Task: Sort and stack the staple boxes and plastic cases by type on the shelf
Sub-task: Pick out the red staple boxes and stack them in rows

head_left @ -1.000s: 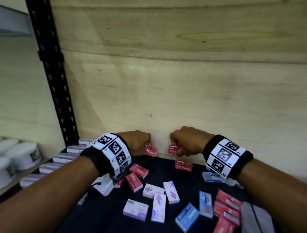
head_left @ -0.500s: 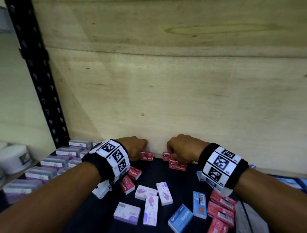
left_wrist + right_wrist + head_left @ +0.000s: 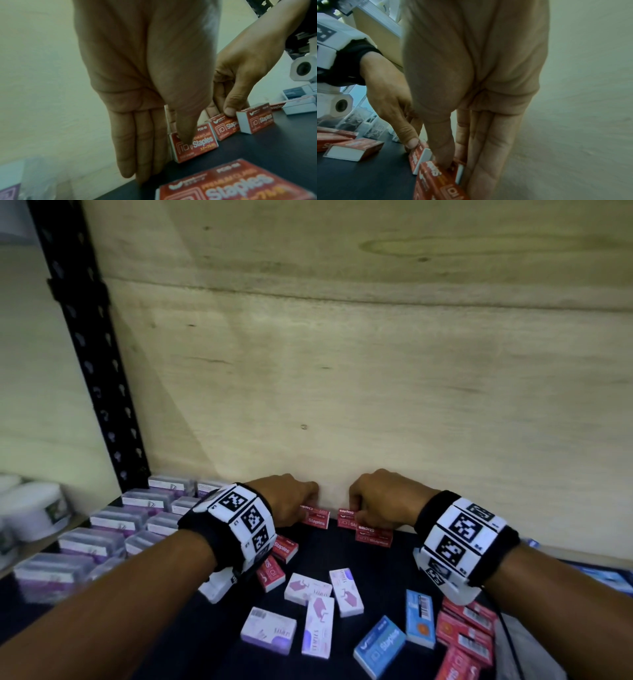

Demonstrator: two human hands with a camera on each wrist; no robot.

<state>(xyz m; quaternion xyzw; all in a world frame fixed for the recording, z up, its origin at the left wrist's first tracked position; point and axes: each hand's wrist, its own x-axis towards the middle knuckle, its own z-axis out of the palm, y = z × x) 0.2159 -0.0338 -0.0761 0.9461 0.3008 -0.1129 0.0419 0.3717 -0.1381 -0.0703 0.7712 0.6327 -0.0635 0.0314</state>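
Loose boxes [image 3: 310,609]: scattered flat on the near shelf.
Left hand [image 3: 286,501]: grip pinches a red staple box [image 3: 317,517] at the back wall.
Right hand [image 3: 383,499]: grip pinches another red box [image 3: 346,517] just beside it.

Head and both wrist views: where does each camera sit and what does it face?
Head: worn on the head, looking down at the shelf; shows both forearms, left hand, right hand.
Left wrist: looks along the left palm at a red staple box.
Right wrist: looks along the right palm at another red box.
Shared: each wrist view shows the opposite hand.
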